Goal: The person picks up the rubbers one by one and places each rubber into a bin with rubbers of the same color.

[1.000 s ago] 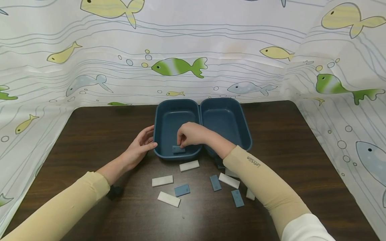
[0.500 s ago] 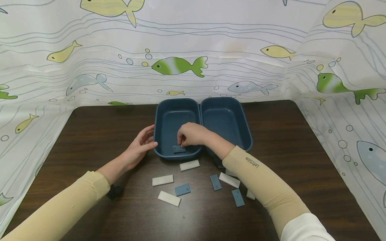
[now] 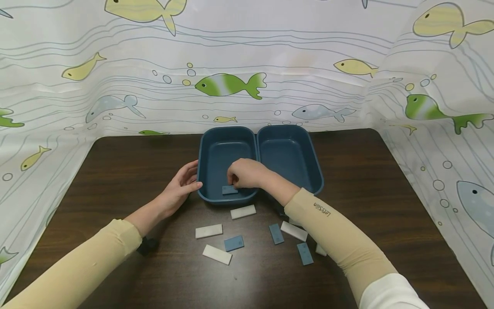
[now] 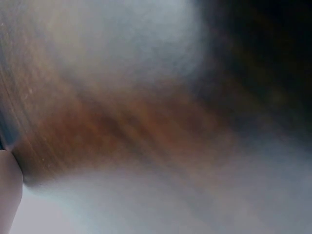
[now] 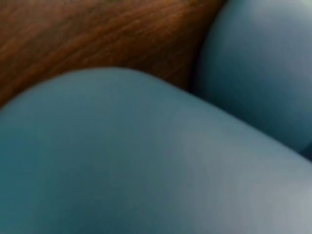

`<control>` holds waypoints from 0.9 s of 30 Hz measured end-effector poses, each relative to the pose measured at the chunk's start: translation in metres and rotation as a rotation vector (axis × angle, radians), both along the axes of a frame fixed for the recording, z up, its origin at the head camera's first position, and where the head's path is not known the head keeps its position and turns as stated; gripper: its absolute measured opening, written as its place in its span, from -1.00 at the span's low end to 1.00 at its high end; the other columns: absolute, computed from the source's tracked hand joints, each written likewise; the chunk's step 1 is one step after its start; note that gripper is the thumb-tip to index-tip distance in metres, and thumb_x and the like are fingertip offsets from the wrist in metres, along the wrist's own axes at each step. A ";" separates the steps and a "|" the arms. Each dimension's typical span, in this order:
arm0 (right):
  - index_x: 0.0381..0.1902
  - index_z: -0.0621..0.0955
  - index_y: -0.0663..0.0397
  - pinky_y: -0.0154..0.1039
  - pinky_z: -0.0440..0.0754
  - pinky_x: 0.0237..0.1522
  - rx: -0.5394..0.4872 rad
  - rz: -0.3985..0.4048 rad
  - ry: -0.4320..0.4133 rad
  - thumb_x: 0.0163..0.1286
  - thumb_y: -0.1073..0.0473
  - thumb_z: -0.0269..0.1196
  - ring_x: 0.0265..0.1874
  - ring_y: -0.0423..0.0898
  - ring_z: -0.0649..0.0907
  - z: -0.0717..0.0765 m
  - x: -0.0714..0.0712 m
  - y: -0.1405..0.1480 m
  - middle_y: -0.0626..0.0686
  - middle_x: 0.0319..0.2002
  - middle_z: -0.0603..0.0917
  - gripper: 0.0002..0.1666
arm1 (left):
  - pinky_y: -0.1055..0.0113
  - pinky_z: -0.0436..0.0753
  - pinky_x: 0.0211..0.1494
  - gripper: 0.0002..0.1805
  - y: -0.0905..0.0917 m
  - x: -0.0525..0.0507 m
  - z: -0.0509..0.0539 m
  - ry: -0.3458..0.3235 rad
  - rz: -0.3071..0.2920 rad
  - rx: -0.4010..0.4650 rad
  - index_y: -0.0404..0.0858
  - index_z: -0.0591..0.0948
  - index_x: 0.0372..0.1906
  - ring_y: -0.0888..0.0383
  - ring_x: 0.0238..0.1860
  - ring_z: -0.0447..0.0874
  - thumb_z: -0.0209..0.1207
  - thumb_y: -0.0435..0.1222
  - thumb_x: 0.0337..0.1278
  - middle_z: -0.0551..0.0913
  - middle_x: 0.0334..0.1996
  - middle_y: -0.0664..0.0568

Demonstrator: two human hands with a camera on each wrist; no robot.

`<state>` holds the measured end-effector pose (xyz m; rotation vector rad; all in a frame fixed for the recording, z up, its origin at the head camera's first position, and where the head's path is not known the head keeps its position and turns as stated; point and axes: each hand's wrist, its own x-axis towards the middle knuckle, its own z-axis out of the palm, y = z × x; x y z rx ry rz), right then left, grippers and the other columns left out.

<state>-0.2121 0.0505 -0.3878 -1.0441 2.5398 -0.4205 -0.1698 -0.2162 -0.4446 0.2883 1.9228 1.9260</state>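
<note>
Two dark blue plastic bins stand side by side at the back of the table, the left bin [image 3: 200,150] and the right bin [image 3: 318,167]. My left hand [image 3: 179,189] holds the left bin's near left side, thumb at the rim and fingers along the outer wall. Inside that bin, near its front wall, my right hand [image 3: 248,174] pinches the right end of a small blue rectangular tile [image 3: 229,190]; its fingertips are partly hidden. A fingertip [image 4: 9,190] shows at the edge of the blurred left wrist view. Blue bin walls [image 5: 122,146] fill most of the right wrist view.
Several white tiles [image 3: 209,231] and blue tiles [image 3: 233,243] lie scattered on the dark wooden table [image 3: 173,274] before the bins. Some sit partly under my right forearm [image 3: 332,227]. A fish-patterned curtain [image 3: 278,56] encloses the back and sides.
My right hand has shifted very slightly inside the left bin, and the blue tile at its fingertips sits almost where it was. My left hand stays at the bin's side.
</note>
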 end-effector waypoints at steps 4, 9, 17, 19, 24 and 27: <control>-0.08 0.82 0.06 -0.21 0.71 0.02 -0.009 -0.005 -0.014 0.43 0.29 0.39 -0.11 -0.08 0.75 0.000 -0.001 0.001 0.03 -0.10 0.83 -0.84 | 0.47 0.38 0.40 -0.19 0.000 0.000 0.000 -0.002 0.001 0.000 -0.19 0.00 0.72 0.23 0.42 0.37 0.11 -0.40 0.57 0.07 0.67 -0.25; -0.05 0.80 0.11 -0.24 0.71 0.05 -0.046 -0.002 -0.046 0.41 0.29 0.43 -0.08 -0.07 0.76 0.003 -0.003 0.002 0.06 -0.09 0.83 -0.82 | 0.40 0.36 0.42 -0.18 0.000 0.000 0.001 -0.004 0.004 -0.001 -0.19 0.00 0.72 0.22 0.42 0.37 0.11 -0.41 0.56 0.07 0.67 -0.26; -0.03 0.79 0.17 -0.31 0.70 0.00 -0.183 0.010 -0.094 0.44 0.33 0.39 -0.14 -0.11 0.73 0.009 -0.003 0.007 0.07 -0.11 0.82 -0.81 | 0.43 0.36 0.42 -0.20 -0.001 0.000 0.000 -0.008 0.005 0.004 -0.19 0.00 0.72 0.21 0.44 0.35 0.09 -0.41 0.57 0.07 0.68 -0.24; -0.02 0.79 0.17 -0.30 0.70 0.00 -0.209 0.008 -0.096 0.44 0.32 0.40 -0.15 -0.12 0.73 0.013 -0.001 0.008 0.06 -0.11 0.82 -0.81 | 0.44 0.36 0.41 -0.20 0.000 0.000 0.000 -0.008 0.007 0.004 -0.19 0.00 0.72 0.21 0.44 0.35 0.09 -0.41 0.57 0.07 0.68 -0.24; 0.01 0.79 0.15 -0.28 0.70 0.04 -0.238 -0.004 -0.077 0.46 0.29 0.39 -0.12 -0.11 0.73 0.023 0.006 0.014 0.05 -0.09 0.81 -0.80 | 0.47 0.37 0.40 -0.20 -0.001 0.000 -0.001 -0.011 0.010 -0.001 -0.18 0.01 0.72 0.22 0.44 0.35 0.09 -0.41 0.57 0.07 0.68 -0.23; 0.02 0.79 0.15 -0.27 0.71 0.04 -0.255 -0.011 -0.058 0.46 0.29 0.39 -0.12 -0.12 0.73 0.028 0.013 0.020 0.04 -0.08 0.80 -0.79 | 0.48 0.37 0.40 -0.20 0.000 0.000 -0.001 -0.009 0.009 0.001 -0.19 0.00 0.72 0.22 0.43 0.35 0.09 -0.41 0.57 0.06 0.68 -0.24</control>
